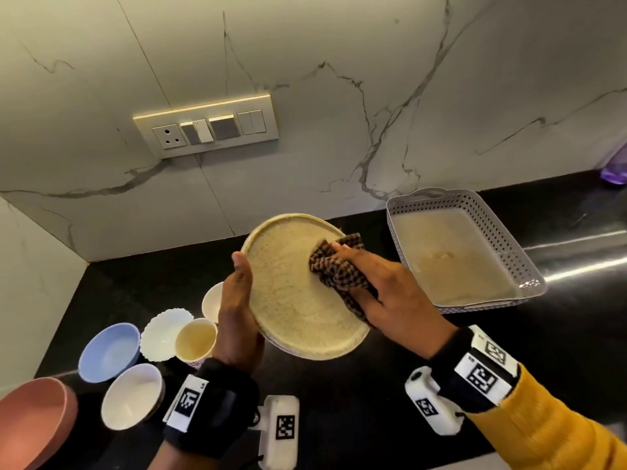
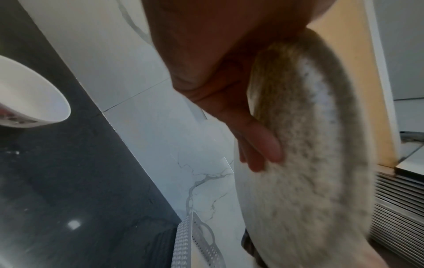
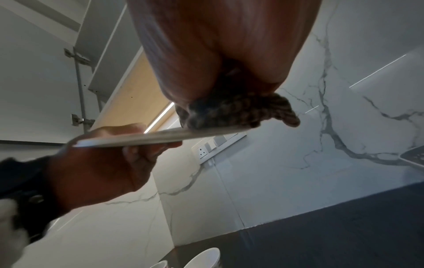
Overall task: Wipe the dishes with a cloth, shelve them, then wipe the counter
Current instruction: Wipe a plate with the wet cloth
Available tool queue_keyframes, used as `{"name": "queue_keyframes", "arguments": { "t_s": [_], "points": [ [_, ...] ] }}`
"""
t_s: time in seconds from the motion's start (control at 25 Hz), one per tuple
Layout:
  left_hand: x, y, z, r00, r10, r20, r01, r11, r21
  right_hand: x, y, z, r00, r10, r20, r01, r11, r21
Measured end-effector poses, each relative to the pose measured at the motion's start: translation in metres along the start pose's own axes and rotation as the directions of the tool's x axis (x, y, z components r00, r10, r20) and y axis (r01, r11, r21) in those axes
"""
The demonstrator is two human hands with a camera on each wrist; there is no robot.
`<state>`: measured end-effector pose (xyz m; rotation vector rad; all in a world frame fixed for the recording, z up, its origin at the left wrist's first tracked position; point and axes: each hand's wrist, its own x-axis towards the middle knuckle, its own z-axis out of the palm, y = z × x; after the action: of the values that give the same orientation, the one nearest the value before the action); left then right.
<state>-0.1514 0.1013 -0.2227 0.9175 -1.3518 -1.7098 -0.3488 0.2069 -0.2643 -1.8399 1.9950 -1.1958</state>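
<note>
A round speckled beige plate (image 1: 288, 293) is held tilted above the black counter (image 1: 424, 354). My left hand (image 1: 239, 300) grips its left rim, thumb on top and fingers underneath. From the left wrist view the plate's underside (image 2: 305, 154) shows with my fingers (image 2: 263, 145) against it. My right hand (image 1: 383, 293) holds a bunched brown checked cloth (image 1: 334, 266) and presses it on the plate's right half. Seen from the right wrist, the cloth (image 3: 241, 110) sits on the plate's edge (image 3: 160, 136), and the left hand (image 3: 103, 163) grips the rim.
A grey perforated basket (image 1: 475, 212) stands to the right on the counter. At the left stand a blue bowl (image 1: 108, 351), a scalloped white bowl (image 1: 159, 330), a white bowl (image 1: 132, 395), a cup (image 1: 196, 340) and a pink bowl (image 1: 30, 418). A switch panel (image 1: 207, 127) is on the marble wall.
</note>
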Motion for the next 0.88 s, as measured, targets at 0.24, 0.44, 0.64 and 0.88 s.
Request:
{"name": "queue_keyframes", "arguments": {
  "t_s": [0.24,0.44,0.64,0.88],
  "points": [
    [0.015,-0.028,0.024,0.977,0.045,-0.209,-0.049,0.999,-0.012,-0.029,-0.012,-0.009,0.98,0.009,0.199,-0.049,0.979,0.197],
    [0.015,-0.042,0.04,0.992,0.082,-0.094,-0.075,0.995,0.07,-0.012,0.025,-0.059,0.963,0.198,0.181,-0.252,0.899,0.359],
    [0.018,-0.049,0.047,0.995,0.035,-0.099,-0.032,0.999,0.036,0.011,0.126,-0.084,0.9,0.425,0.094,-0.417,0.904,-0.088],
    [0.028,-0.044,0.063,0.996,0.005,-0.085,-0.003,1.0,0.02,0.041,0.208,-0.069,0.776,0.586,0.234,-0.356,0.712,-0.606]
  ]
}}
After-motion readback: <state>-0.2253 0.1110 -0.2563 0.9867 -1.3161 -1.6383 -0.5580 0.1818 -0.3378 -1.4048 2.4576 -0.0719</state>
